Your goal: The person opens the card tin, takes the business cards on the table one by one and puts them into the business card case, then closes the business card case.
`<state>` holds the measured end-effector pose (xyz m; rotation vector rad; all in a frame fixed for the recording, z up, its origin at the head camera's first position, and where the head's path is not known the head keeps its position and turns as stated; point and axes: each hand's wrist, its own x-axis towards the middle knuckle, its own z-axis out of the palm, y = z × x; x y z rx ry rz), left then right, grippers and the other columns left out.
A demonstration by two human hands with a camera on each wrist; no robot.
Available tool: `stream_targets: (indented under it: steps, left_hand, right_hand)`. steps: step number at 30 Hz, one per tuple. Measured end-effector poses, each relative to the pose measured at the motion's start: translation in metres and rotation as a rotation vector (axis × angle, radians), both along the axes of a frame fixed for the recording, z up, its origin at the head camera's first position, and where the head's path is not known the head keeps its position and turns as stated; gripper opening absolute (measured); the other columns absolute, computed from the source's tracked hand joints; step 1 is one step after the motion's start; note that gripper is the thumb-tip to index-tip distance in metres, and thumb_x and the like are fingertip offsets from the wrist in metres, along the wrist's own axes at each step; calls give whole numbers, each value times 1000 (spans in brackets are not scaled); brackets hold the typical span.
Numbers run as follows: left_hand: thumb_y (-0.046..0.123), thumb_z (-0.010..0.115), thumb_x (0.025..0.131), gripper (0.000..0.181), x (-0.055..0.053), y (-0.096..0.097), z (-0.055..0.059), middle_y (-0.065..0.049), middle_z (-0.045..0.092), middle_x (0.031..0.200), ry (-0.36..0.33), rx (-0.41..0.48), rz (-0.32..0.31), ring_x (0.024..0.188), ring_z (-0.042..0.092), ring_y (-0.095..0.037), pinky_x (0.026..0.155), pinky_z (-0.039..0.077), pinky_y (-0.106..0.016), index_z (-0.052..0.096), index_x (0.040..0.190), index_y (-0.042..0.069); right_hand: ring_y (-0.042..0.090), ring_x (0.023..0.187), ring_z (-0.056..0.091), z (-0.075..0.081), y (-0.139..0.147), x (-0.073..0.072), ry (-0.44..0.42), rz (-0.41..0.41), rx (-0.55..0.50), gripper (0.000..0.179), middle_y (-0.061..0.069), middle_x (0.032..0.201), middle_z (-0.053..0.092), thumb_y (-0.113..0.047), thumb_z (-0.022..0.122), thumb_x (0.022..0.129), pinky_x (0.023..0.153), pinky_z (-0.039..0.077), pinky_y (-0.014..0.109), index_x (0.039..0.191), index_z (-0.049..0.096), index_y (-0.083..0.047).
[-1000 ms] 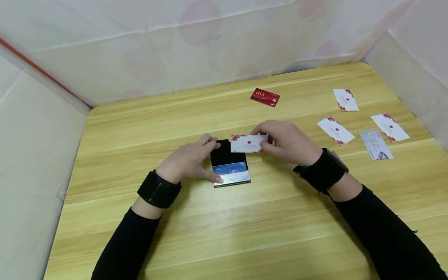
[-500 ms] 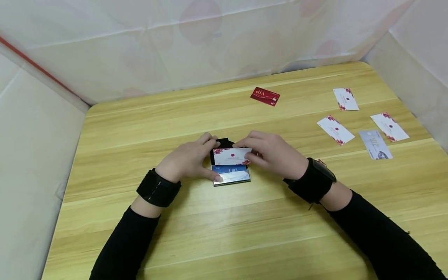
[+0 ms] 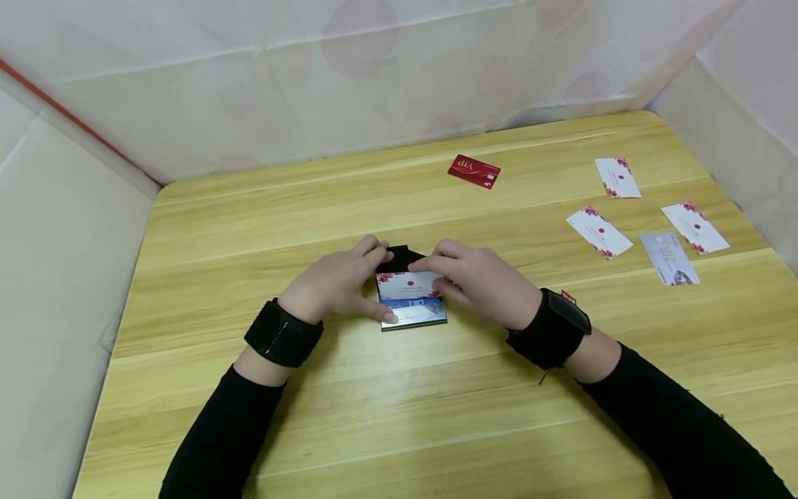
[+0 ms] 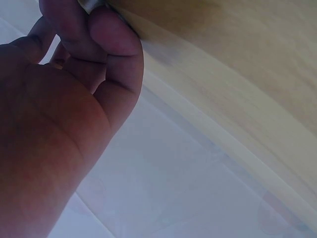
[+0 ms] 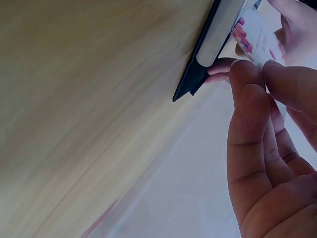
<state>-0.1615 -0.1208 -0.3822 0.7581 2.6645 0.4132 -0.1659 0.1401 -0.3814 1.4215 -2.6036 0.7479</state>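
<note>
An opened card case [image 3: 416,318] lies on the wooden table, its black flap folded back and a blue card [image 3: 394,303] standing partly out of its silver pocket. My left hand [image 3: 333,283] holds the case from the left, thumb on the pocket and fingers at the flap. Between thumb and fingertips, my right hand [image 3: 489,283] pinches the right end of a white business card [image 3: 406,285] with pink flowers. That card overlaps the case in the head view, its lower edge just above the pocket. In the right wrist view, the pinched card [image 5: 258,38] tilts beside the case [image 5: 218,37].
Farther back lies a red VIP card [image 3: 474,172]. To the right are a silver VIP card [image 3: 670,258] and three more flowered business cards, one [image 3: 599,232] nearest my right hand. Pale cloth walls [image 3: 299,104] stand along the table's back and sides.
My right hand has carried the white business card left and toward me, from beside the flap to over the case, just above its pocket. My left hand has stayed on the case.
</note>
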Motion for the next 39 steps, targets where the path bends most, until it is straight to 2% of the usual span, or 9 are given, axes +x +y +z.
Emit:
stream_targets:
  steps: [6,13,25,31,39]
  left_hand:
    - [68,78,70,103,0,-1,0,3,40,134,1,5,2,85,58,-18,82,51,-31,44,147,10]
    - [68,79,69,102,0,0,0,3,42,138,8,6,5,88,59,-18,84,51,-31,43,146,11]
    - [68,79,69,107,0,0,1,2,41,141,-1,-4,11,91,59,-18,87,51,-32,41,150,10]
    - [69,77,70,108,-1,-1,0,2,40,145,-6,-3,6,94,59,-16,89,51,-32,39,152,10]
    - [68,78,70,106,0,-1,1,2,39,143,-7,-2,9,91,60,-17,87,51,-32,42,150,10]
  right_hand:
    - [11,73,57,-1,-3,1,-11,-11,9,31,1,104,65,-4,71,90,69,53,26,119,65,-13]
    - [13,70,54,-4,-7,2,15,-9,46,32,1,98,62,-3,72,88,66,50,27,116,66,-15]
    - [17,86,58,-6,-9,1,8,-33,164,32,2,100,64,-6,74,88,76,52,34,118,69,-17]
    - [18,87,57,-6,-10,2,-2,-31,209,27,-1,106,69,-8,71,89,76,51,33,115,72,-16]
    - [16,85,56,-6,-11,3,-36,-50,223,20,-2,105,71,-11,73,89,75,49,31,109,74,-13]
